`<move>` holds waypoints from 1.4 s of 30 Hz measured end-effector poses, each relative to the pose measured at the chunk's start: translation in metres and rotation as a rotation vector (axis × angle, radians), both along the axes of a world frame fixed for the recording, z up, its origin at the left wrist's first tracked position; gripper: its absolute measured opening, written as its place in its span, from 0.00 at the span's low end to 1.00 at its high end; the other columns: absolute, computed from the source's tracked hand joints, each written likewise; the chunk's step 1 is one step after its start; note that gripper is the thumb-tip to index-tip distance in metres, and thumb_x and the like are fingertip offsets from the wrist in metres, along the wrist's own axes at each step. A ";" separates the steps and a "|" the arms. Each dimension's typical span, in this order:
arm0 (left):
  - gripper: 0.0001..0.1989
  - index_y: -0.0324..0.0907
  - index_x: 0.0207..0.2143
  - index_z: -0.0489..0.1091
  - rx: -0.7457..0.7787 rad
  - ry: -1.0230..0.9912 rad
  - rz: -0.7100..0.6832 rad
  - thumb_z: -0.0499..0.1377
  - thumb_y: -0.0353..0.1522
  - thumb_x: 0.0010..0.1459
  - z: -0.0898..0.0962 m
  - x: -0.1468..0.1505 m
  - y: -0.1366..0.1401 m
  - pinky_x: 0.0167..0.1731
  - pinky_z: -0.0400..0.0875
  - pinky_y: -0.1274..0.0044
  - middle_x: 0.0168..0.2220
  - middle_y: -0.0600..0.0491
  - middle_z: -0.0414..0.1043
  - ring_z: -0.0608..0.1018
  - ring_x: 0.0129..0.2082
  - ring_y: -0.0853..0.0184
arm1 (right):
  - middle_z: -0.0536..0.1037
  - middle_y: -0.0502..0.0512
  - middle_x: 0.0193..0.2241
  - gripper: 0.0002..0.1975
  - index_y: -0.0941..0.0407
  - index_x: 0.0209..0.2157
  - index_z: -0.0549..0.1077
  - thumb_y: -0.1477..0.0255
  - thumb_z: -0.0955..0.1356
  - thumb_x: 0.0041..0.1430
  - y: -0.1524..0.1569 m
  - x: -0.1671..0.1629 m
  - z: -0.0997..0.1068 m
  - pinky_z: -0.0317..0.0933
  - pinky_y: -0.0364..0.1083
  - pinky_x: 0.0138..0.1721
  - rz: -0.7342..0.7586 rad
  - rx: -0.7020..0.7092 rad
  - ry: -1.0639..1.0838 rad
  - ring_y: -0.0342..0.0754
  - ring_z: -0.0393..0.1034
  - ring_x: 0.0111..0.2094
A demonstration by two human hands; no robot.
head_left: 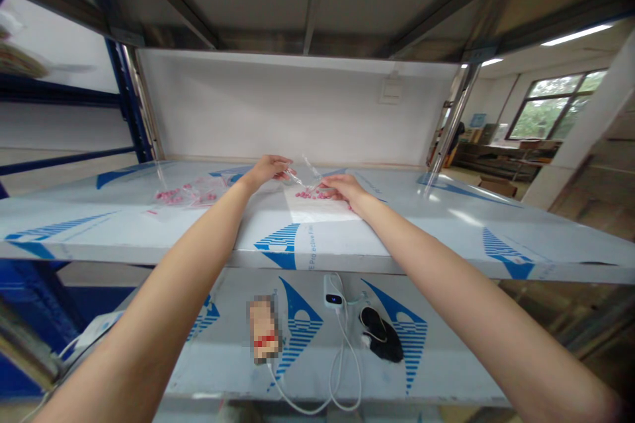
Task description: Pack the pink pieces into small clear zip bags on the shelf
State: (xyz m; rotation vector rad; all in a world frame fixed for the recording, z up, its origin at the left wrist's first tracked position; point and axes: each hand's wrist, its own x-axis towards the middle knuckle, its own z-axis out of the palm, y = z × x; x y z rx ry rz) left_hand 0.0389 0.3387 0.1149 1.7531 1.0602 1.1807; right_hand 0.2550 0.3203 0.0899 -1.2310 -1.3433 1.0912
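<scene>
On the film-covered shelf, a clear plastic bag is pulled between both hands. My left hand is closed on the bag's left side, fingertips pinched. My right hand grips its right side, fingers curled, close to the pink pieces. These small pink pieces sit on or just above a white sheet; whether all of them are inside the bag I cannot tell. To the left of my left arm, another clear bag lies flat with several pink pieces in it.
Below, a lower shelf carries a pixelated phone-like object, a white power bank, a white cable and a black item. Metal posts stand at the shelf's back corners. An upper shelf hangs overhead.
</scene>
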 end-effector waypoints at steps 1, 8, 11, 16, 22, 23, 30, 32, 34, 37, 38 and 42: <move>0.22 0.31 0.47 0.68 0.016 -0.004 -0.004 0.61 0.34 0.51 0.000 0.001 -0.001 0.35 0.67 0.78 0.38 0.43 0.76 0.74 0.28 0.71 | 0.78 0.57 0.35 0.06 0.63 0.37 0.73 0.80 0.64 0.59 0.000 0.000 0.000 0.57 0.34 0.17 0.003 -0.002 -0.002 0.36 0.71 0.21; 0.21 0.33 0.44 0.71 -0.028 0.126 -0.071 0.63 0.34 0.48 -0.003 0.006 0.001 0.35 0.68 0.77 0.39 0.43 0.76 0.75 0.31 0.70 | 0.78 0.55 0.30 0.05 0.62 0.38 0.71 0.80 0.64 0.59 -0.001 0.000 0.003 0.58 0.35 0.17 -0.007 -0.003 0.004 0.37 0.69 0.19; 0.19 0.33 0.44 0.71 -0.029 0.126 -0.047 0.63 0.32 0.48 -0.004 0.004 0.006 0.34 0.68 0.78 0.38 0.43 0.76 0.74 0.29 0.71 | 0.75 0.52 0.21 0.06 0.63 0.40 0.70 0.78 0.63 0.62 -0.001 -0.001 0.005 0.60 0.36 0.19 -0.031 -0.023 0.019 0.38 0.67 0.17; 0.19 0.33 0.44 0.72 0.008 0.112 -0.024 0.62 0.32 0.49 -0.002 0.000 0.007 0.33 0.68 0.78 0.37 0.44 0.76 0.73 0.28 0.72 | 0.71 0.51 0.15 0.13 0.64 0.45 0.67 0.73 0.57 0.66 -0.001 0.002 0.008 0.64 0.39 0.23 -0.103 -0.063 0.103 0.42 0.67 0.17; 0.18 0.33 0.44 0.72 0.005 0.126 -0.035 0.60 0.31 0.49 -0.001 0.000 0.003 0.33 0.67 0.79 0.37 0.45 0.76 0.73 0.28 0.72 | 0.72 0.54 0.18 0.15 0.66 0.46 0.67 0.74 0.55 0.66 0.005 0.010 0.006 0.65 0.39 0.29 -0.112 -0.071 0.169 0.42 0.69 0.20; 0.18 0.33 0.44 0.72 0.005 0.124 -0.033 0.60 0.31 0.49 0.000 0.000 0.003 0.33 0.67 0.79 0.37 0.45 0.76 0.73 0.28 0.72 | 0.73 0.54 0.18 0.16 0.67 0.47 0.67 0.74 0.56 0.65 0.006 0.010 0.005 0.65 0.39 0.30 -0.110 -0.076 0.174 0.42 0.69 0.21; 0.18 0.33 0.43 0.72 0.002 0.121 -0.049 0.60 0.31 0.49 0.000 0.002 0.003 0.32 0.66 0.78 0.37 0.45 0.76 0.73 0.27 0.72 | 0.74 0.55 0.21 0.13 0.63 0.43 0.69 0.78 0.57 0.62 0.008 0.012 0.007 0.63 0.37 0.27 -0.126 -0.102 0.228 0.41 0.68 0.22; 0.18 0.34 0.43 0.72 0.002 0.120 -0.044 0.61 0.32 0.48 -0.001 0.000 0.004 0.32 0.66 0.78 0.36 0.45 0.76 0.73 0.27 0.72 | 0.75 0.55 0.24 0.13 0.62 0.42 0.69 0.79 0.56 0.61 0.005 0.014 0.013 0.61 0.36 0.25 -0.132 -0.078 0.297 0.39 0.68 0.22; 0.18 0.34 0.42 0.72 -0.001 0.119 -0.037 0.62 0.33 0.47 -0.002 -0.002 0.006 0.32 0.66 0.78 0.36 0.45 0.76 0.73 0.27 0.71 | 0.76 0.55 0.29 0.14 0.60 0.42 0.69 0.79 0.56 0.62 0.001 0.018 0.020 0.57 0.35 0.20 -0.173 -0.057 0.315 0.37 0.65 0.21; 0.19 0.35 0.41 0.73 -0.008 0.111 -0.029 0.62 0.34 0.46 -0.002 -0.006 0.007 0.32 0.66 0.78 0.36 0.45 0.76 0.74 0.28 0.71 | 0.76 0.54 0.34 0.12 0.58 0.40 0.71 0.74 0.58 0.62 -0.006 0.033 0.027 0.49 0.37 0.16 -0.242 -0.006 0.112 0.35 0.60 0.18; 0.19 0.35 0.41 0.72 -0.006 0.106 -0.028 0.62 0.35 0.47 -0.002 -0.007 0.007 0.32 0.66 0.78 0.36 0.45 0.76 0.74 0.28 0.71 | 0.76 0.54 0.34 0.10 0.58 0.38 0.72 0.72 0.61 0.61 -0.009 0.040 0.027 0.50 0.37 0.17 -0.241 0.044 -0.018 0.36 0.60 0.19; 0.20 0.36 0.42 0.72 0.009 0.102 -0.044 0.62 0.36 0.47 -0.004 -0.007 0.007 0.32 0.66 0.79 0.37 0.45 0.76 0.74 0.29 0.70 | 0.76 0.55 0.34 0.11 0.57 0.35 0.76 0.65 0.70 0.51 -0.028 0.071 0.013 0.61 0.42 0.33 -0.081 0.260 -0.567 0.44 0.68 0.31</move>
